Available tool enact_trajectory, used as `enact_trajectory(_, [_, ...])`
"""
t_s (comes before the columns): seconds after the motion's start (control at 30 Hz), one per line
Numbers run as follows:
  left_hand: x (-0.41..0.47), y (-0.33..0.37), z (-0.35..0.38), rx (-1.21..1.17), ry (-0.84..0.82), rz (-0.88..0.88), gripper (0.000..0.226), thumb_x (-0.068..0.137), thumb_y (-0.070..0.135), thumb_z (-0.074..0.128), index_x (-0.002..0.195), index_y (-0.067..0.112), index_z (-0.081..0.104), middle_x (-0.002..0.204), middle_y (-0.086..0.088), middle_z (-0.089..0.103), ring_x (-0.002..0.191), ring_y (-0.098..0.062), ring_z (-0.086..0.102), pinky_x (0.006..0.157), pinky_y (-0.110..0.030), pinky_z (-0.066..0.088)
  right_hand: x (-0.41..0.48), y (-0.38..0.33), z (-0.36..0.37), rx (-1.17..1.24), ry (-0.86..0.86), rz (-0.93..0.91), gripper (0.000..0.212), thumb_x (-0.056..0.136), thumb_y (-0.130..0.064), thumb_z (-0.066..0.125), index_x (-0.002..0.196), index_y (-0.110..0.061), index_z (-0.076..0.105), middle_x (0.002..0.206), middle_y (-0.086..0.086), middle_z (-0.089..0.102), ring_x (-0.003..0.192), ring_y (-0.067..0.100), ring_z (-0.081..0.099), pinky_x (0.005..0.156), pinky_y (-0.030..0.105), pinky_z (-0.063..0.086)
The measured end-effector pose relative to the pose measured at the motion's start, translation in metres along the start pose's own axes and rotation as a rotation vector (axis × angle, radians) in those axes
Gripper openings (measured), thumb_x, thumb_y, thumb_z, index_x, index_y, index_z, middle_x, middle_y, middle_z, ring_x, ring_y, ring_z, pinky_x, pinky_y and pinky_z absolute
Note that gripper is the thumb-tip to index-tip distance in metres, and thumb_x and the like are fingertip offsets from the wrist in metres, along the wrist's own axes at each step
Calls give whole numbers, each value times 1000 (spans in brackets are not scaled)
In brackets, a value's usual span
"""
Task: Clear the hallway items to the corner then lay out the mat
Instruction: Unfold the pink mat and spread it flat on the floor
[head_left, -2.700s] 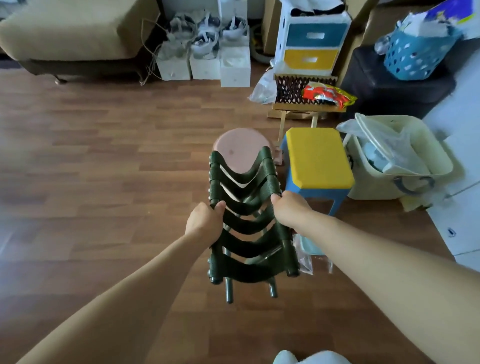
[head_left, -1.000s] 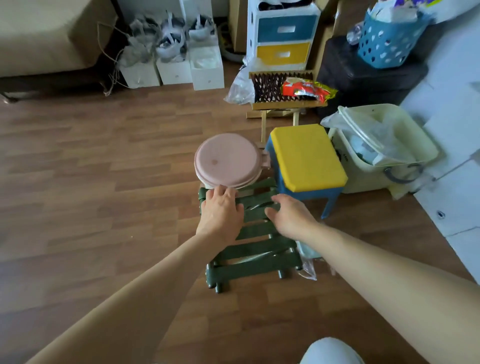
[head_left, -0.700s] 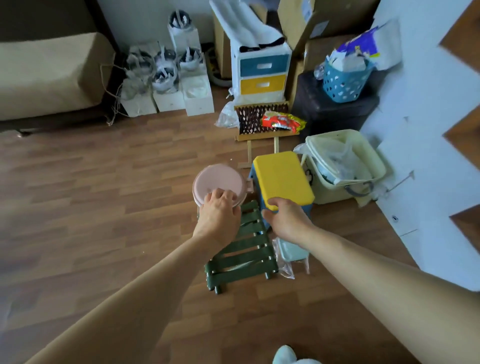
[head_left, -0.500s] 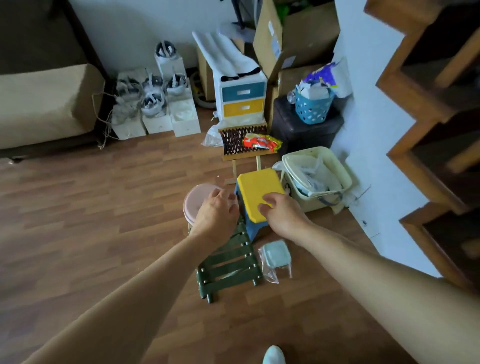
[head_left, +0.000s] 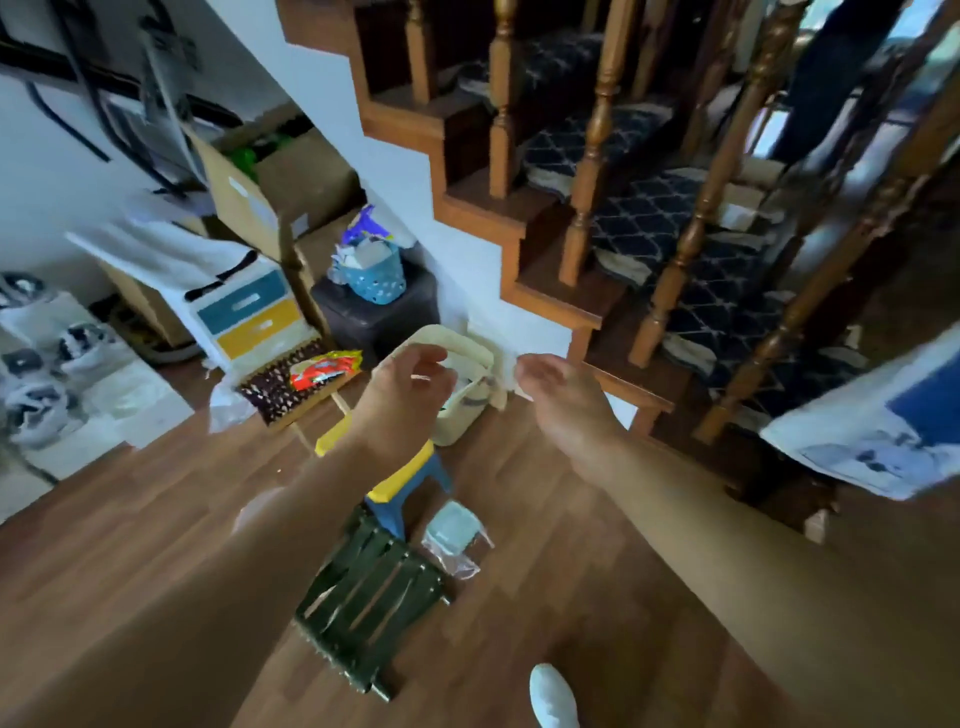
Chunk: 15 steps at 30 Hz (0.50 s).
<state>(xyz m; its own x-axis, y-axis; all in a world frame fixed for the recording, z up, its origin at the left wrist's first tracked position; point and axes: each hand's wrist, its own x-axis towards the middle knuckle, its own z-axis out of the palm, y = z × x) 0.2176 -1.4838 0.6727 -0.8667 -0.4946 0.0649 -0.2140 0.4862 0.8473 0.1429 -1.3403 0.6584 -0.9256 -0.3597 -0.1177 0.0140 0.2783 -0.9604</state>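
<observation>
Both arms are bare and extend forward from the lower edge of the view. The left forearm (head_left: 223, 571) runs from the lower left corner up toward the centre. The right forearm (head_left: 737, 535) runs from the lower right corner up and to the left. The left hand (head_left: 405, 397) and the right hand (head_left: 563, 400) hang in the air side by side, near each other but apart, backs toward the camera. The left fingers (head_left: 426, 358) are loosely curled forward and hold nothing. The right fingers (head_left: 535, 371) are relaxed, slightly bent, and hold nothing. Motion blur softens finger detail.
</observation>
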Motion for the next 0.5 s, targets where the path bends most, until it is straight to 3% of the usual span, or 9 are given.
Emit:
enact_trajectory(0.07, [-10, 32, 17, -57, -18, 107, 18, 91, 19, 57, 108, 18, 62, 91, 5, 65, 75, 1, 60, 59, -2, 40, -21, -1, -34, 68, 150, -6, 18, 93, -25, 54, 104, -18, 65, 89, -17, 62, 85, 1, 58, 72, 17, 43])
enact_trajectory(0.13, [-22, 67, 37, -143, -92, 219, 13, 92, 19, 56, 104, 21, 62, 96, 1, 68, 87, -14, 65, 75, -17, 50, -43, -4, -71, 122, 271, -7, 17, 92, -30, 54, 103, -23, 66, 85, -24, 61, 80, -5, 58, 71, 13, 45])
enact_trajectory(0.2, [-37, 105, 60, -228, -185, 303, 11, 93, 18, 55, 98, 25, 62, 96, -1, 69, 92, -22, 65, 84, -37, 52, -69, -5, -111, 45, 383, -24, 14, 93, -35, 51, 97, -29, 63, 92, -17, 65, 86, 0, 61, 77, 18, 47])
enact_trajectory(0.27, [-51, 136, 83, -277, -253, 377, 11, 93, 18, 55, 98, 25, 63, 95, -1, 68, 93, -20, 65, 85, -45, 53, -94, -8, -145, 7, 473, -51, 16, 94, -35, 48, 93, -30, 63, 102, -6, 68, 95, 9, 62, 89, 28, 48])
enact_trajectory(0.37, [-79, 186, 131, -299, -389, 507, 14, 94, 18, 53, 100, 27, 62, 90, 3, 69, 88, -14, 66, 84, -37, 55, -145, -7, -207, 92, 653, -131, 17, 94, -32, 49, 92, -32, 66, 90, -6, 70, 88, 8, 64, 81, 23, 51])
enact_trajectory(0.43, [-100, 221, 167, -302, -500, 597, 16, 95, 21, 51, 96, 35, 59, 84, 9, 67, 80, -7, 65, 73, -26, 56, -177, -1, -248, 147, 780, -137, 20, 93, -28, 52, 81, -35, 66, 78, -6, 69, 77, 4, 63, 74, 20, 50])
enact_trajectory(0.5, [-116, 247, 196, -304, -568, 684, 18, 95, 23, 50, 93, 39, 57, 87, 16, 66, 82, -1, 63, 66, -16, 54, -201, 5, -282, 207, 874, -116, 15, 91, -25, 56, 86, -30, 69, 85, -7, 72, 86, 8, 67, 81, 30, 53])
